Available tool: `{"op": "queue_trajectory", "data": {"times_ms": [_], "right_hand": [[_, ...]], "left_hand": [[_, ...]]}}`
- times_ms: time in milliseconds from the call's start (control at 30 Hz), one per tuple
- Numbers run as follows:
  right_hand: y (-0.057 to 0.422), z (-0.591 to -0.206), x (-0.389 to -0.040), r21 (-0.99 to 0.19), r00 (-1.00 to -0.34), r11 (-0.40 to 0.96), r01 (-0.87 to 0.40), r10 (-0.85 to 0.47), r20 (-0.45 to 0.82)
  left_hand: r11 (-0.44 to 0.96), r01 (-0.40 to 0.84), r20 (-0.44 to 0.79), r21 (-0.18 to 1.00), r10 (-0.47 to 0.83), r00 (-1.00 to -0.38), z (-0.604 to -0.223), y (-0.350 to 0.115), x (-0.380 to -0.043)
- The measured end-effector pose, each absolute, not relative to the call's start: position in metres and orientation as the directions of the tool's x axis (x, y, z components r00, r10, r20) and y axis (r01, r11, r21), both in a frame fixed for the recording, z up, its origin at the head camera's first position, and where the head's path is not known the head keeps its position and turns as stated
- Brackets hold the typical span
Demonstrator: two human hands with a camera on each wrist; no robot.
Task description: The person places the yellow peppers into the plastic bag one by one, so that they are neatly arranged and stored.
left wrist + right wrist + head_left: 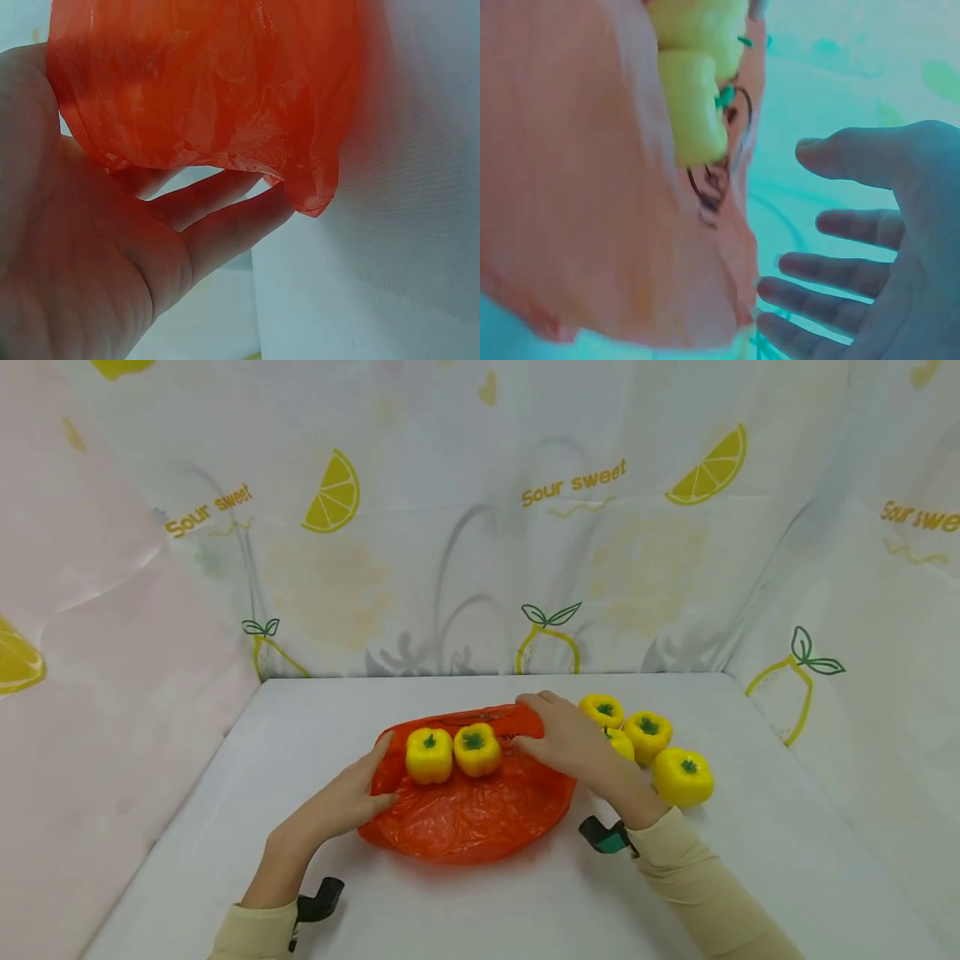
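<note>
A red plastic bag (472,827) lies on the white table, with two yellow bell peppers at its upper part, a left one (429,757) and a right one (477,750). My left hand (345,802) touches the bag's left side, fingers spread along its edge. In the left wrist view, fairly straight fingers (225,232) reach behind the red plastic (217,82). At the bag's upper right is my right hand (562,735). The right wrist view shows that hand (885,262) with fingers apart beside the bag, nothing between them, and a pepper (690,109) within the bag's opening.
More yellow bell peppers stand right of the bag: a front one (682,777), a middle one (647,735), a back one (600,710) and one partly hidden by my right hand (619,743). A lemon-printed cloth (450,568) hangs behind the table (765,860).
</note>
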State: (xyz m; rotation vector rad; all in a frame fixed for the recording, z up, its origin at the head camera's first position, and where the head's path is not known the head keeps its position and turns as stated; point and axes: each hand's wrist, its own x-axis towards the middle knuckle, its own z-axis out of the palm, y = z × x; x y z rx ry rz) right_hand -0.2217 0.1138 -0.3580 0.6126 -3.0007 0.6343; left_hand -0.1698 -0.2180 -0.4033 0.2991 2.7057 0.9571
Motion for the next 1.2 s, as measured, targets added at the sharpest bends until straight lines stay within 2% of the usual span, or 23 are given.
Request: {"op": "queue_trajectory", "data": {"times_ms": [333, 733, 1067, 1200], "right_hand": [[0.162, -0.352, -0.220, -0.336, -0.974, 0.914, -0.228, -0.215, 0.076], [0.194, -0.366, -0.215, -0.257, -0.985, 0.955, -0.149, -0.167, -0.048], [0.198, -0.378, -0.211, -0.297, -0.984, 0.941, -0.162, -0.178, -0.027], [0.198, -0.380, -0.211, -0.344, -0.981, 0.928, -0.146, -0.180, -0.069]], "left_hand": [[0.762, 0.095, -0.180, 0.641, 0.270, -0.946, -0.403, -0.219, -0.170], [0.765, 0.098, -0.178, 0.637, 0.270, -0.946, -0.403, -0.220, -0.169], [0.761, 0.086, -0.187, 0.644, 0.265, -0.946, -0.405, -0.219, -0.170], [0.760, 0.076, -0.195, 0.646, 0.260, -0.946, -0.405, -0.220, -0.169]]}}
